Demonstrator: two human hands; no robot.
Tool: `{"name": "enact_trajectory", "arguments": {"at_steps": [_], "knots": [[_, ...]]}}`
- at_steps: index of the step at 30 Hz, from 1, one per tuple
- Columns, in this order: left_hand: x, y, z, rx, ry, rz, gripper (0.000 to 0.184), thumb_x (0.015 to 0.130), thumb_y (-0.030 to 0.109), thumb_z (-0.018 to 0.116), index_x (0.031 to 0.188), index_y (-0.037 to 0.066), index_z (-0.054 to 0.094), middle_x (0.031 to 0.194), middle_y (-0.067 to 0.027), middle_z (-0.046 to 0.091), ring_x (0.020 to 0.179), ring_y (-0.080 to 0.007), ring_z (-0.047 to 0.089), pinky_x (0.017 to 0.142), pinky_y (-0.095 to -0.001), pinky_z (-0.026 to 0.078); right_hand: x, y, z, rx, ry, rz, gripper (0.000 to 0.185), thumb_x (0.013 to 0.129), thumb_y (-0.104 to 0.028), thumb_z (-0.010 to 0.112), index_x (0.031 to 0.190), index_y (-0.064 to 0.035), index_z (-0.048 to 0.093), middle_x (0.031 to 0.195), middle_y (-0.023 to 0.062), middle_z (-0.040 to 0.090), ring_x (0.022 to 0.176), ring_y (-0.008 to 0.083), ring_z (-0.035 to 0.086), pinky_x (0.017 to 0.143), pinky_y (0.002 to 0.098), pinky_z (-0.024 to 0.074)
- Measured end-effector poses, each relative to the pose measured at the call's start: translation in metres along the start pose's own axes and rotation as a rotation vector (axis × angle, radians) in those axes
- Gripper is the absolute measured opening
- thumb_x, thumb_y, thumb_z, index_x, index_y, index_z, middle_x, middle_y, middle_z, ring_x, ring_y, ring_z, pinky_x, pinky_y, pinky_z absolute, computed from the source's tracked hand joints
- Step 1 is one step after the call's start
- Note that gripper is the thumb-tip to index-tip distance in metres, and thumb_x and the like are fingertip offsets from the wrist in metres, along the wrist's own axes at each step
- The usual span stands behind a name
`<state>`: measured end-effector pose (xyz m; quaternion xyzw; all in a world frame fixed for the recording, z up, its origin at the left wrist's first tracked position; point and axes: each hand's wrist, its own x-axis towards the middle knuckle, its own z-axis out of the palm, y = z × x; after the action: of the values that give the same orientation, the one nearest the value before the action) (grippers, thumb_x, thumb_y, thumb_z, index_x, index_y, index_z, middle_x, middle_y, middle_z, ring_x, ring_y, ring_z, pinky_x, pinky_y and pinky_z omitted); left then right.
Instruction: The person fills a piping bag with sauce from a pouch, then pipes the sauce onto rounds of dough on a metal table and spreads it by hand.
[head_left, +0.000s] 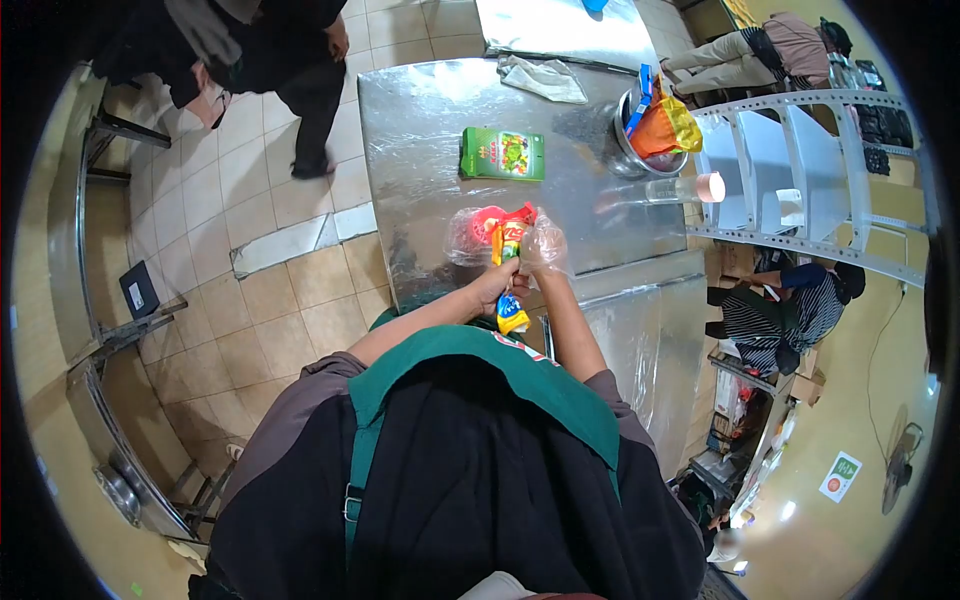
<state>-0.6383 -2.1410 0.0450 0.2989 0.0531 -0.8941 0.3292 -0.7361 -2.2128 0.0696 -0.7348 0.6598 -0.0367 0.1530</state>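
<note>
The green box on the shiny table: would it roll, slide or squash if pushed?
The green box probably won't roll: its sides are flat. It may slide easily, as the table looks shiny and smooth. It looks like printed cardboard, so it should be fairly stiff but might dent. Weight I can't judge; its contents are hidden.

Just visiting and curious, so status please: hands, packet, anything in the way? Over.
Left hand gripping colourful packet. Right hand, in clear plastic, close beside it. Red item close on packet's left; green box farther off.
</note>
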Motion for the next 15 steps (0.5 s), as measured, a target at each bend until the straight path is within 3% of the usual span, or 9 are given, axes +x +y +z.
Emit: {"name": "enact_trajectory", "arguments": {"at_steps": [3, 6, 7, 11, 15], "knots": [[-0.008, 0.005, 0.006, 0.024, 0.089, 0.059, 0.016, 0.086, 0.024, 0.052, 0.082, 0.009, 0.050, 0.064, 0.0003, 0.049, 0.052, -0.0075, 0.049, 0.042, -0.0217, 0.040, 0.000, -0.001, 0.003, 0.150, 0.030, 0.122, 0.028, 0.080, -0.015, 0.055, 0.105, -0.0038, 0.057, 0.079, 0.0196, 0.064, 0.073, 0.0356, 0.064, 0.063, 0.0439, 0.0495], [-0.006, 0.015, -0.012, 0.167, -0.024, 0.119, 0.014, 0.084, 0.020, 0.052, 0.086, 0.007, 0.051, 0.065, -0.0023, 0.052, 0.051, -0.0087, 0.051, 0.043, -0.0246, 0.044, 0.001, 0.002, 0.012, 0.222, 0.046, 0.152, 0.022, 0.079, -0.013, 0.054, 0.099, -0.0050, 0.057, 0.077, 0.0216, 0.063, 0.073, 0.0381, 0.063, 0.062, 0.0463, 0.0481], [-0.007, 0.009, -0.005, 0.110, 0.072, 0.119, 0.013, 0.085, 0.020, 0.050, 0.088, 0.007, 0.049, 0.064, -0.0029, 0.051, 0.046, -0.0079, 0.047, 0.040, -0.0240, 0.041, 0.001, 0.002, 0.013, 0.253, 0.052, 0.150, 0.020, 0.079, -0.012, 0.054, 0.097, -0.0053, 0.057, 0.077, 0.0220, 0.063, 0.073, 0.0386, 0.062, 0.061, 0.0467, 0.0478], [-0.007, 0.003, 0.002, 0.108, 0.119, 0.101, 0.012, 0.087, 0.021, 0.045, 0.086, 0.009, 0.046, 0.062, -0.0025, 0.049, 0.043, -0.0087, 0.039, 0.038, -0.0227, 0.035, -0.003, -0.003, 0.005, 0.287, -0.019, 0.194, 0.027, 0.079, -0.013, 0.056, 0.104, -0.0035, 0.058, 0.079, 0.0211, 0.064, 0.072, 0.0360, 0.065, 0.060, 0.0445, 0.0503], [0.005, -0.006, -0.010, 0.188, 0.116, 0.113, 0.014, 0.088, 0.021, 0.042, 0.085, 0.009, 0.046, 0.062, -0.0030, 0.049, 0.043, -0.0102, 0.039, 0.039, -0.0242, 0.034, -0.010, -0.008, 0.002, 0.379, 0.031, 0.211, 0.024, 0.079, -0.012, 0.056, 0.102, -0.0040, 0.058, 0.078, 0.0221, 0.064, 0.072, 0.0375, 0.064, 0.059, 0.0458, 0.0497]]}}
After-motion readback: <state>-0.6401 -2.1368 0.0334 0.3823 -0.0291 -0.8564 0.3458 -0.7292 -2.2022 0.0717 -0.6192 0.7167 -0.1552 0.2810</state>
